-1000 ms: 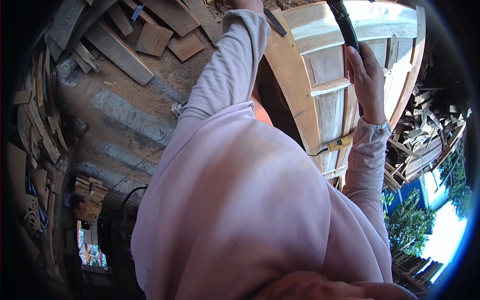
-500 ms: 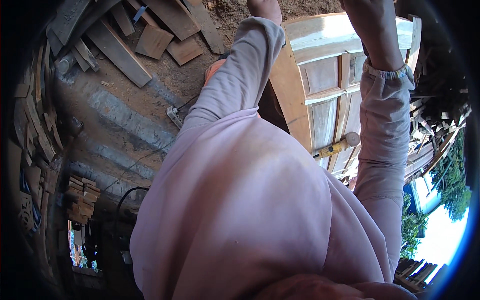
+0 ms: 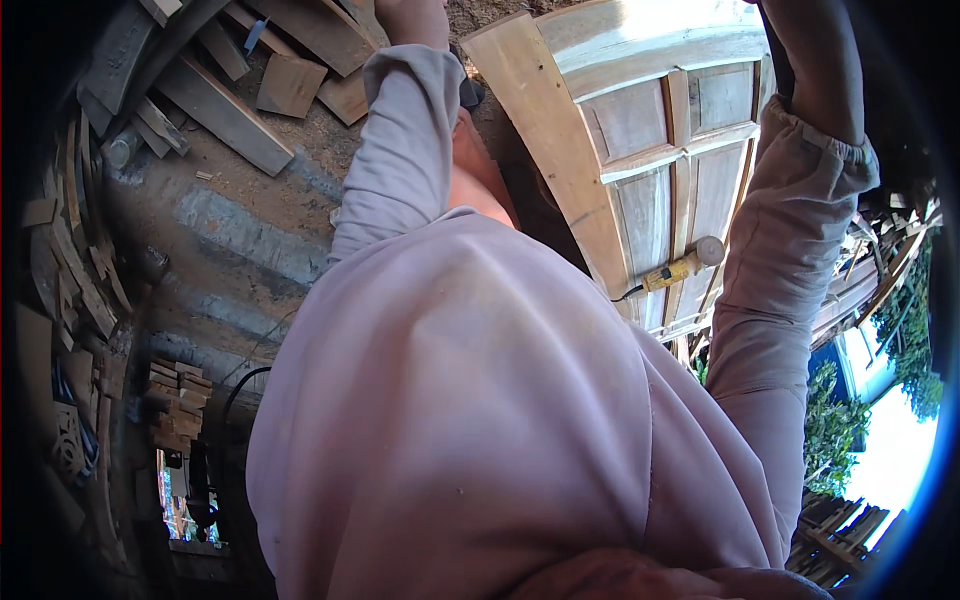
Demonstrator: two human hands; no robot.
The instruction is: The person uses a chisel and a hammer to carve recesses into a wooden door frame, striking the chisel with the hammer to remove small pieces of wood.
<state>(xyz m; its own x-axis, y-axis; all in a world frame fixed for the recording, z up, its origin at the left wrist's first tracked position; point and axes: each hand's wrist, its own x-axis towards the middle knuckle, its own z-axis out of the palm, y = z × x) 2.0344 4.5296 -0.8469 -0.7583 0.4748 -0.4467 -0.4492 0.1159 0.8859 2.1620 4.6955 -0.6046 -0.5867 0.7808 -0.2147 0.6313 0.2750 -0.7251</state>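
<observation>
My left hand (image 3: 413, 18) is at the top edge, cut off by the frame so its fingers are hidden. My right hand (image 3: 815, 35) reaches past the top edge on the right; mainly its wrist and back show, its fingers out of sight. Between my arms lies a panelled wooden door (image 3: 678, 130) with a curved top rail, and my right hand is nearest its far right corner. A wide bare board (image 3: 560, 130) runs along the door's left side. On the door's lower part rests a yellow power tool (image 3: 672, 273) with a round head and a dark cord.
Loose planks (image 3: 225, 115) lie heaped at the far left on the dusty ground. Stacked short wood blocks (image 3: 180, 400) stand at the lower left, near a black cable (image 3: 240, 385). More scrap wood (image 3: 885, 270) is piled beyond my right arm.
My left hand has moved left and my right hand has moved right, so the arms are farther apart. More of the door and the board beside it shows.
</observation>
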